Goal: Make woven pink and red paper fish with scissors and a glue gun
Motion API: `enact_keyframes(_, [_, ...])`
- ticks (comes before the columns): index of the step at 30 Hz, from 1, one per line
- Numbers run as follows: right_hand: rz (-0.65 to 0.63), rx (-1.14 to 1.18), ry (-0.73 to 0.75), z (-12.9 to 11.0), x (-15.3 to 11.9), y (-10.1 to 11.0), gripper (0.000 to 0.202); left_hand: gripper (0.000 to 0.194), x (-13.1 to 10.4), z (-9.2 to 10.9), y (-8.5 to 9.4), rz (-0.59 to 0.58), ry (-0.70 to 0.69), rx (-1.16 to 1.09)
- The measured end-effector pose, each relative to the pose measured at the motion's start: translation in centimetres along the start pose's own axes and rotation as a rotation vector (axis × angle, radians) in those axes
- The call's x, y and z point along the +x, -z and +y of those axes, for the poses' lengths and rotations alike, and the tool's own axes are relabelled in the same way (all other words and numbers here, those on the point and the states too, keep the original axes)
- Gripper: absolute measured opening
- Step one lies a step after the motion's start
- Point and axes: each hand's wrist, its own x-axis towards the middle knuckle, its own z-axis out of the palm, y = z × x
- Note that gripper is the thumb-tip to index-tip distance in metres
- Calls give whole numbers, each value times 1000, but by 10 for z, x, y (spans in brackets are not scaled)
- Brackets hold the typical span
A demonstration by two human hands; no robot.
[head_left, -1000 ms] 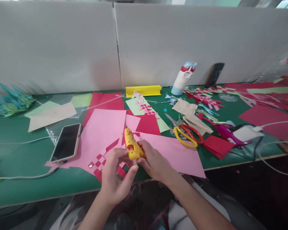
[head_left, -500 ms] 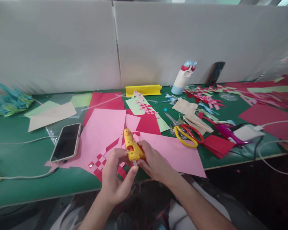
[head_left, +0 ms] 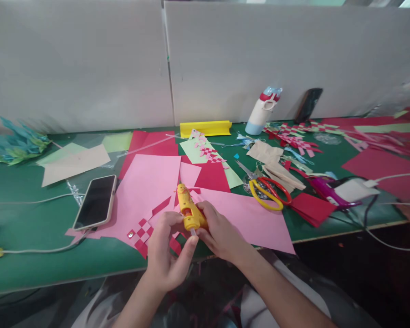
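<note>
A small yellow hot glue gun (head_left: pixel 188 210) is held over the pink paper, its nozzle pointing away from me. My right hand (head_left: pixel 217 231) is wrapped around its handle. A clear glue stick (head_left: pixel 193 232) pokes out of the back end. My left hand (head_left: pixel 169 250) is curled at that end, the thumb tip against the stick and the index finger touching the gun's side. Under and beside my left hand lies a red-and-pink woven paper fish (head_left: pixel 144 231) with a stick-on eye, partly covered by the hand.
Pink card sheets (head_left: pixel 249 218) spread in front. To the left lies a phone (head_left: pixel 96 202) with a cable. Scissors (head_left: pixel 267 193), folded red paper (head_left: pixel 312 208) and a white charger (head_left: pixel 353 189) sit on the right. A bottle (head_left: pixel 262 113) stands by the partition (head_left: pixel 89 64).
Both hands hold the glue gun in nearly the same pose. The whole view has shifted very slightly; nothing on the table has visibly moved.
</note>
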Motion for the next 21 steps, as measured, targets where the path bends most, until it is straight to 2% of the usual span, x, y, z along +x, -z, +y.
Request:
enact_keyframes(13, [24,29,24,0,0,-1,40,33,1,1,-1,0,-17,15])
enact_keyframes(21, [67,3,69,0,1,-2,32,38,4,5,1,18,-79,194])
